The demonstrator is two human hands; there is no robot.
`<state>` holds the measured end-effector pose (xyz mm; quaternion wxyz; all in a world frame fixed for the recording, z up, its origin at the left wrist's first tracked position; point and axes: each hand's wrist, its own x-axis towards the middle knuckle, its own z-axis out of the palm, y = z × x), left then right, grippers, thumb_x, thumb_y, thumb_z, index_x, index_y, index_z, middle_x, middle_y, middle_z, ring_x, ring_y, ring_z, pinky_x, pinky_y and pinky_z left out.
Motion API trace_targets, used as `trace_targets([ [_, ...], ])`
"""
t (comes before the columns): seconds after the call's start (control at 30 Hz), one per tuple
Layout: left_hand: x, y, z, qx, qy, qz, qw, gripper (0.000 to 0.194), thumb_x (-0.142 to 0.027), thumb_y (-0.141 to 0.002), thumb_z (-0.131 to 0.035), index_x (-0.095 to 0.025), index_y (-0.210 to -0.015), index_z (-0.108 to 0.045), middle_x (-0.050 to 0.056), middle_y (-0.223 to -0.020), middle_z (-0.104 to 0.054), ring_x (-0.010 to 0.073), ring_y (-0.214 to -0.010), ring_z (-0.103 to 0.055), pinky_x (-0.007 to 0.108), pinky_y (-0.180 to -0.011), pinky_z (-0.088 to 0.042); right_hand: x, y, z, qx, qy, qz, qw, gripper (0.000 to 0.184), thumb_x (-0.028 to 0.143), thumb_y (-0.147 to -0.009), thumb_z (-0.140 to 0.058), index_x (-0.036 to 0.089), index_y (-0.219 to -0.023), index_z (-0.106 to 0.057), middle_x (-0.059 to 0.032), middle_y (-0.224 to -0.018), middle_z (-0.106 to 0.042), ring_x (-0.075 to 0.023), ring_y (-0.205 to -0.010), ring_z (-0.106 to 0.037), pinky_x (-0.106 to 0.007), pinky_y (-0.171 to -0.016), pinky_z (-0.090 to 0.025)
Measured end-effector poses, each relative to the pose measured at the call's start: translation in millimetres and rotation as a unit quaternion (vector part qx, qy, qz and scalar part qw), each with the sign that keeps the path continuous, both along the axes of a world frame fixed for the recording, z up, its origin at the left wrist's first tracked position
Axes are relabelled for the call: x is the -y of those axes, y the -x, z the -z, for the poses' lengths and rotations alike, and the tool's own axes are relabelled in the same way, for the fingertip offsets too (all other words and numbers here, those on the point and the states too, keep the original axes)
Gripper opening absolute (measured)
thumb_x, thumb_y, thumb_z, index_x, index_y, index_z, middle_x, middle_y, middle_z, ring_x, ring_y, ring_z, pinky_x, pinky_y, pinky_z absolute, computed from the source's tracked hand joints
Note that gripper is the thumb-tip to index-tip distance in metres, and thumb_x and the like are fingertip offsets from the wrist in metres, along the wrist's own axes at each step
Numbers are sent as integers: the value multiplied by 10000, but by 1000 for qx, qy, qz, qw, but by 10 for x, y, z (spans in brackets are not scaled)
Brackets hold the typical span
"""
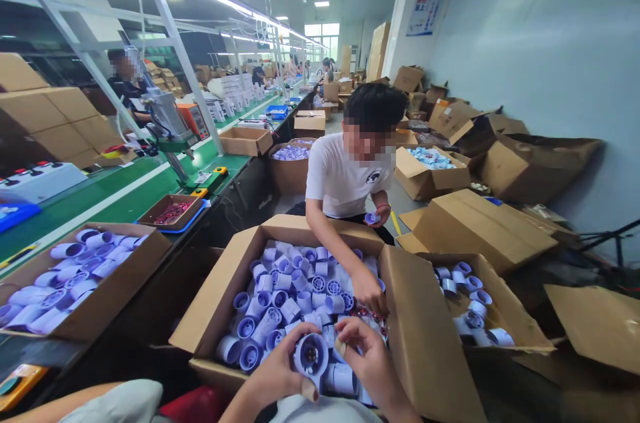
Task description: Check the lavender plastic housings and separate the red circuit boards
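Note:
My left hand is wrapped around a lavender plastic cup-shaped housing, its open end turned up towards me. Small parts show inside it, too small to name. Just to the right, my right hand has thumb and fingertips pinched together, with a tan covering on one fingertip. Whatever it pinches is hidden. Both hands are over the near side of a large cardboard box full of similar lavender housings. Small red parts lie at the box's right side, beside a co-worker's hand.
Across the box sits a co-worker holding another lavender piece. Boxes of housings stand at left and right. A green workbench carries a press machine and a tray of red parts.

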<state>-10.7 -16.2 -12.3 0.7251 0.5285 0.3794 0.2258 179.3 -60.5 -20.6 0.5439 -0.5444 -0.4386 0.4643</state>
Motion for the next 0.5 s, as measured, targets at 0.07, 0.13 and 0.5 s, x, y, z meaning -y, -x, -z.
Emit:
trace_targets([
  [0.07,-26,-41,-62,7,-41,8,999,798,-325,-362,-889,-230,-1072,-539,24,-1044,-526,223,-968,-484,322,-887,-361,32,25,-185,27,-21,-2,999,102,286,-694,-655,201,-728,-608,-65,-896,-665,-196,-875,-593,-268,-716,-464],
  [0.13,-48,-84,-152,14,-88,27,996,726,-356,-411,-873,-221,-1051,-558,33,-1049,-524,230,-980,-487,332,-901,-364,48,60,-312,46,-9,0,999,148,247,-676,-653,202,-810,-610,-46,-895,-655,-170,-799,-588,-252,-683,-468],
  [0.5,-96,-239,-311,-16,-174,84,981,613,-254,-481,-839,-217,-1048,-609,61,-1126,-557,274,-1095,-478,388,-1036,-310,60,112,-314,106,80,-27,991,466,157,-674,-587,240,-1132,-622,-56,-1212,-628,-243,-1151,-544,-372,-980,-416],
])
